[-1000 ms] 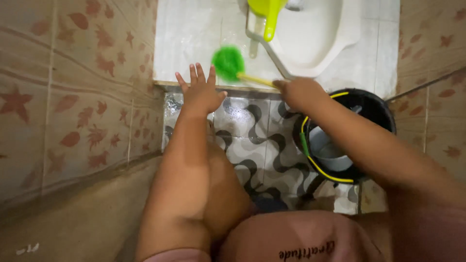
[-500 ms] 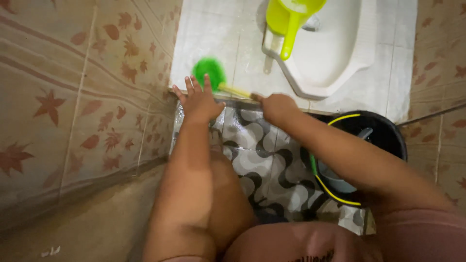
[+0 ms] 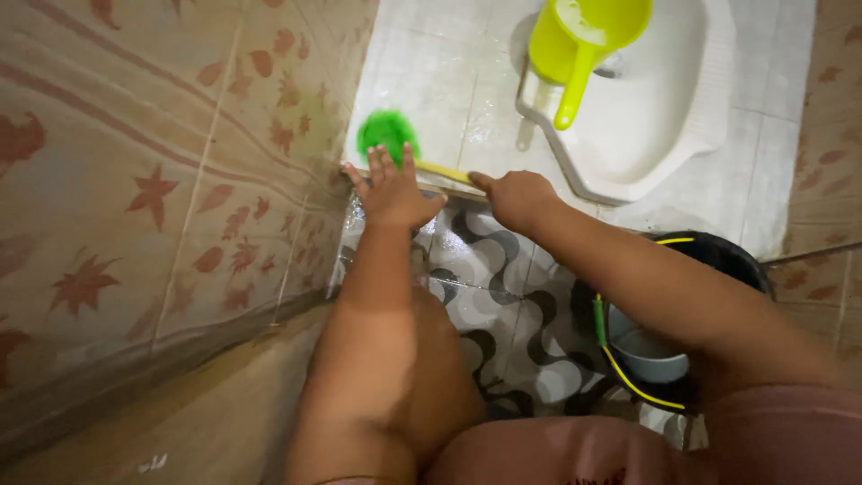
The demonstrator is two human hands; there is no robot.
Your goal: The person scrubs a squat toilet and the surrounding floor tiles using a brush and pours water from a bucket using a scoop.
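My right hand (image 3: 518,198) grips the yellow handle of a scrub brush (image 3: 387,135) whose round green bristle head rests on the raised white tiled platform (image 3: 431,81), close to the left wall. My left hand (image 3: 391,189) lies flat with fingers spread on the platform's front edge, just below the green brush head. Both forearms reach forward over my knees.
A white squat toilet pan (image 3: 655,135) sits in the platform, with a lime-green scoop (image 3: 584,36) standing on its rim. A black bucket (image 3: 709,260) with a yellow-rimmed edge stands at the right on the black-and-white patterned floor (image 3: 503,296). A leaf-patterned tiled wall (image 3: 153,198) runs along the left.
The brush head has slid left toward the wall, and both hands followed it. The view has shifted so the toilet pan and scoop sit farther right.
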